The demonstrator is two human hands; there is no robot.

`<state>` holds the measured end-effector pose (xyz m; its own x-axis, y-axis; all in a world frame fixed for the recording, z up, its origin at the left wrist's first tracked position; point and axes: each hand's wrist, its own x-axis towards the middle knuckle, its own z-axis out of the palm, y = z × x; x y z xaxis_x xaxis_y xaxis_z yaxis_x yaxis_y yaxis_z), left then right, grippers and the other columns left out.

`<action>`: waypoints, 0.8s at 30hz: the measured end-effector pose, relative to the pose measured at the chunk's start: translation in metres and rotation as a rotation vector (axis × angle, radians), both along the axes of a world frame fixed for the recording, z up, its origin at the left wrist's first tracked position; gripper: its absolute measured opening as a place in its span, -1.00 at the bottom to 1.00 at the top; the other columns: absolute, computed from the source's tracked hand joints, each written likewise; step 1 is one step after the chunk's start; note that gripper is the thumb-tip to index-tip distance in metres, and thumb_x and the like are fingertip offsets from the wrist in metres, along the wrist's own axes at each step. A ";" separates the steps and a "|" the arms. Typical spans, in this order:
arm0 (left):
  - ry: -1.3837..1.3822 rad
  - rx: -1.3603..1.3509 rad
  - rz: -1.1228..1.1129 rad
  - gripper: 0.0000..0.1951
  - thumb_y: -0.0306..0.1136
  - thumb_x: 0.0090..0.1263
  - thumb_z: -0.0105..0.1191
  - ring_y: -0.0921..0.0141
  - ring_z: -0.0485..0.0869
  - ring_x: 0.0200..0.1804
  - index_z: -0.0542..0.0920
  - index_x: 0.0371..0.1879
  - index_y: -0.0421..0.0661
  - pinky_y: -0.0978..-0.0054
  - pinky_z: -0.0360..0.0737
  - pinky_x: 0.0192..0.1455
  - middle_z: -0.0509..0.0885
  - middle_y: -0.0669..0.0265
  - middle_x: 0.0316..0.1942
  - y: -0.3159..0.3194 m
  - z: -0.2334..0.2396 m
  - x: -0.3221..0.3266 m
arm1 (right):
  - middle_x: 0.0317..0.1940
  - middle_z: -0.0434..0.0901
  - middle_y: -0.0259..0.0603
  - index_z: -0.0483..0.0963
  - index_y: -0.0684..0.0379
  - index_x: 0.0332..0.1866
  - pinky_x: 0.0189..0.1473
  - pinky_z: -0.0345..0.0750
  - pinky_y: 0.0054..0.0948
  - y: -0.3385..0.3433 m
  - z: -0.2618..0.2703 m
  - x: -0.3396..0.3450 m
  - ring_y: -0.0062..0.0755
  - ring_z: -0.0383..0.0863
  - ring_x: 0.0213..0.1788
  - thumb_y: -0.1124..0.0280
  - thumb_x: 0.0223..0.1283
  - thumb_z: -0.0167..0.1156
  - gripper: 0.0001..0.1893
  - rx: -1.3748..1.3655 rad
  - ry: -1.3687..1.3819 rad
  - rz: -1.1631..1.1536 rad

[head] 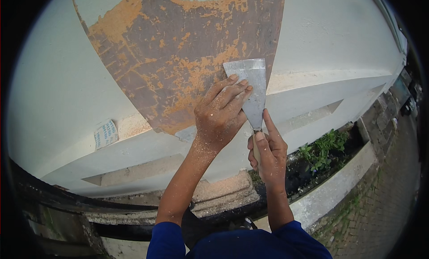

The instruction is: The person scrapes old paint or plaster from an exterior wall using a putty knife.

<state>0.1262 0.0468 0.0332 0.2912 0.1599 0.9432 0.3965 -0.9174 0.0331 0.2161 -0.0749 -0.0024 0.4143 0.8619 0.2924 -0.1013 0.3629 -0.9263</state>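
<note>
My right hand [272,153] grips the light-coloured handle of a wide putty knife [256,98], its index finger stretched up along the edge of the blade. Fingertips of my left hand [223,108] lie on the flat face of the same blade, steadying it; where its thumb rests is partly hidden. The blade's broad end is up, against a painted wall panel [201,34] with worn brown and orange patches. Pale dust and flakes speckle both hands and the left forearm.
Pale wall [318,41] flanks the panel, with a ledge [301,80] below. A curled piece of sandpaper [106,134] bearing writing rests on the ledge at left. Below run a rough, dusty concrete block [224,193], a dark gutter with green plants [325,148], a concrete curb [335,178] and paving [375,205].
</note>
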 end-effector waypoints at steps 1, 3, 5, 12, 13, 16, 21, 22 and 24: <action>0.008 0.003 0.009 -0.61 -0.56 -0.15 0.25 0.39 0.62 0.07 0.72 -0.23 0.00 0.44 0.64 0.06 0.72 0.44 -0.14 -0.001 -0.008 -0.003 | -0.55 0.47 -0.36 0.13 0.24 0.42 -0.69 0.24 -0.70 0.000 -0.004 -0.001 -0.81 0.29 -0.69 0.39 0.39 0.01 -0.47 0.006 0.001 0.001; 0.017 0.008 0.019 -0.61 -0.57 -0.16 0.24 0.38 0.62 0.07 0.72 -0.23 0.00 0.44 0.64 0.05 0.72 0.44 -0.14 0.000 -0.014 -0.006 | -0.55 0.47 -0.36 0.13 0.23 0.42 -0.68 0.25 -0.70 -0.001 -0.017 -0.004 -0.80 0.29 -0.69 0.39 0.39 0.02 -0.46 -0.024 0.038 0.042; -0.006 0.005 0.021 -0.61 -0.58 -0.15 0.24 0.39 0.62 0.07 0.72 -0.23 0.02 0.43 0.63 0.07 0.72 0.45 -0.14 0.003 -0.015 -0.009 | -0.54 0.47 -0.37 0.13 0.22 0.42 -0.68 0.25 -0.70 0.001 -0.011 -0.008 -0.80 0.29 -0.69 0.37 0.39 0.02 -0.46 -0.030 0.018 0.031; -0.013 -0.007 0.023 -0.62 -0.57 -0.15 0.24 0.41 0.62 0.06 0.72 -0.24 0.03 0.43 0.62 0.08 0.73 0.47 -0.15 0.003 -0.020 -0.008 | -0.54 0.47 -0.37 0.13 0.23 0.42 -0.67 0.26 -0.70 0.000 -0.018 -0.006 -0.81 0.29 -0.68 0.39 0.39 0.02 -0.46 -0.006 -0.026 0.018; -0.021 -0.001 0.017 -0.62 -0.56 -0.14 0.25 0.41 0.62 0.06 0.72 -0.24 0.03 0.43 0.62 0.08 0.73 0.48 -0.15 0.004 -0.021 -0.008 | -0.54 0.47 -0.37 0.12 0.23 0.42 -0.67 0.26 -0.70 -0.001 -0.018 -0.007 -0.81 0.29 -0.68 0.40 0.39 0.02 -0.46 -0.031 0.001 0.033; -0.046 -0.010 -0.001 -0.63 -0.54 -0.14 0.27 0.42 0.62 0.06 0.72 -0.25 0.03 0.44 0.62 0.09 0.72 0.48 -0.16 0.002 -0.002 -0.007 | -0.53 0.48 -0.37 0.13 0.24 0.42 -0.67 0.26 -0.70 0.002 0.001 -0.008 -0.81 0.30 -0.68 0.42 0.38 0.02 -0.46 0.004 -0.043 -0.025; -0.029 -0.003 0.018 -0.63 -0.53 -0.14 0.28 0.41 0.62 0.05 0.72 -0.25 0.03 0.44 0.64 0.07 0.73 0.48 -0.17 0.003 -0.020 -0.010 | -0.53 0.49 -0.37 0.13 0.24 0.42 -0.66 0.26 -0.70 0.000 -0.016 -0.010 -0.81 0.30 -0.67 0.44 0.38 0.02 -0.46 -0.017 -0.042 0.007; -0.044 -0.002 0.009 -0.64 -0.53 -0.13 0.28 0.41 0.62 0.05 0.72 -0.25 0.03 0.44 0.64 0.07 0.73 0.48 -0.17 0.004 -0.022 -0.009 | -0.53 0.49 -0.37 0.13 0.24 0.42 -0.66 0.26 -0.71 0.000 -0.018 -0.010 -0.81 0.30 -0.67 0.45 0.37 0.02 -0.46 -0.046 -0.039 0.010; -0.055 -0.007 0.000 -0.64 -0.53 -0.13 0.28 0.41 0.62 0.05 0.72 -0.24 0.03 0.44 0.64 0.07 0.73 0.48 -0.16 0.003 -0.017 -0.010 | -0.53 0.49 -0.37 0.12 0.23 0.42 -0.66 0.26 -0.71 0.002 -0.005 -0.010 -0.81 0.31 -0.66 0.45 0.37 0.03 -0.46 -0.016 -0.046 0.002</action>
<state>0.1165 0.0496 0.0165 0.2387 0.1663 0.9568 0.3936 -0.9172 0.0612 0.2057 -0.0734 -0.0070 0.3991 0.8673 0.2975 -0.0589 0.3480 -0.9356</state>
